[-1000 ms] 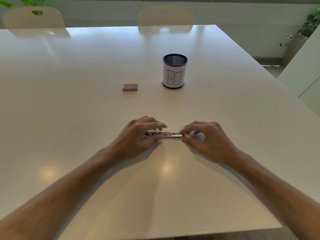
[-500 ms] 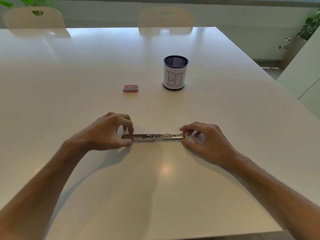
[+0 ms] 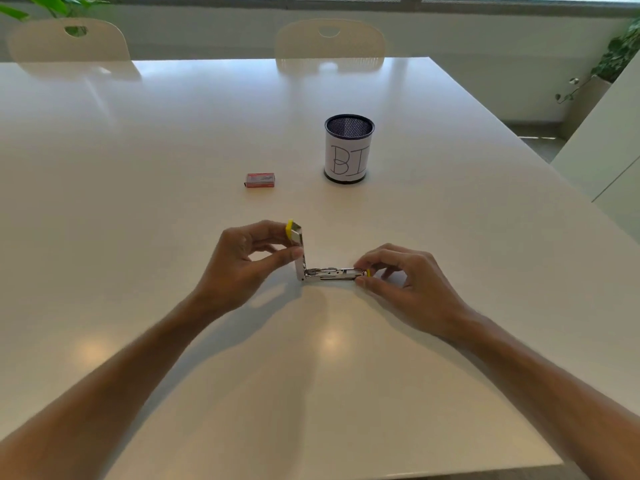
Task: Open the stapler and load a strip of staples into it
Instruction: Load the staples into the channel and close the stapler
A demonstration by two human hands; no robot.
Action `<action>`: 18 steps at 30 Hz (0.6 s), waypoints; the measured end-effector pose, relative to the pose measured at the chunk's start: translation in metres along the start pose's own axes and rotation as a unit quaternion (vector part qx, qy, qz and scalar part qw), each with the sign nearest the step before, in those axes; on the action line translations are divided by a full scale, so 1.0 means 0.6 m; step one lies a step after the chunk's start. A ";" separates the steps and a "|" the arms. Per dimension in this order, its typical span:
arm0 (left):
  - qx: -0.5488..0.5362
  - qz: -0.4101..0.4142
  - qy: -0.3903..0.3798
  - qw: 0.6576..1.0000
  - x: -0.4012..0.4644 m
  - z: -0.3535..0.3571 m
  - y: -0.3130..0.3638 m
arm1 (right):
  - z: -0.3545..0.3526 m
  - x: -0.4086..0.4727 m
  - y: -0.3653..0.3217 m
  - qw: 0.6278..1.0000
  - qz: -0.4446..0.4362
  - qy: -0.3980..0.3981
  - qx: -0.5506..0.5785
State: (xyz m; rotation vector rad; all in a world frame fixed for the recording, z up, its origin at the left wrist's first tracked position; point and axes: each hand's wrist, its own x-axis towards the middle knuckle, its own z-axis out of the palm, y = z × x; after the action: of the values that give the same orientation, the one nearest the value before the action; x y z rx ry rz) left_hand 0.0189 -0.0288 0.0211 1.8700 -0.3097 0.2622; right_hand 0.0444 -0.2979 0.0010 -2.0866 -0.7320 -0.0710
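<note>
Since half a second ago, left hand [image 3: 242,261] has swung one arm of the stapler [image 3: 329,273] up from flat on the table [image 3: 138,168] to upright; it now stands at about a right angle to the other arm. Stapler sits near the front middle of the table, hinge down at the corner of the L. Left hand pinches the raised arm between thumb and fingers near its yellow-tipped top end. Right hand [image 3: 408,282] pinches the yellow-tipped far end of the flat arm, thumb and forefinger closed on it, holding it against the table. Flat arm shows an open metal channel; whether any staples lie in it cannot be told.

Small red box [image 3: 260,180] lies closed on the table, beyond the stapler, well apart from it. Contents not visible. Just right of it stands a dark mesh cup [image 3: 349,148] wrapped in white paper lettered "BI"; nothing shows above its rim, interior dark.
</note>
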 end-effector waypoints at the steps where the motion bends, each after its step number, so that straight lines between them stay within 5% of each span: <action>1: 0.009 0.002 0.016 1.000 -0.002 0.011 -0.001 | 0.001 0.000 -0.002 1.000 0.001 0.007 0.015; 13: 0.170 0.069 -0.008 0.983 -0.018 0.068 0.008 | 0.019 0.014 -0.050 0.987 -0.015 0.133 0.090; 18: 0.023 -0.006 0.022 0.999 -0.018 0.077 0.014 | 0.036 0.028 -0.074 0.968 0.027 0.148 0.199</action>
State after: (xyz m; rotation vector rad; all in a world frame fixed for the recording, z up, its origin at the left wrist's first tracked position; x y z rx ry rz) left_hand 0.0070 -0.0740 0.0104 1.9087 -0.2643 0.3042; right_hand 0.0305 -0.2545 0.0263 -1.6637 -0.4614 -0.1852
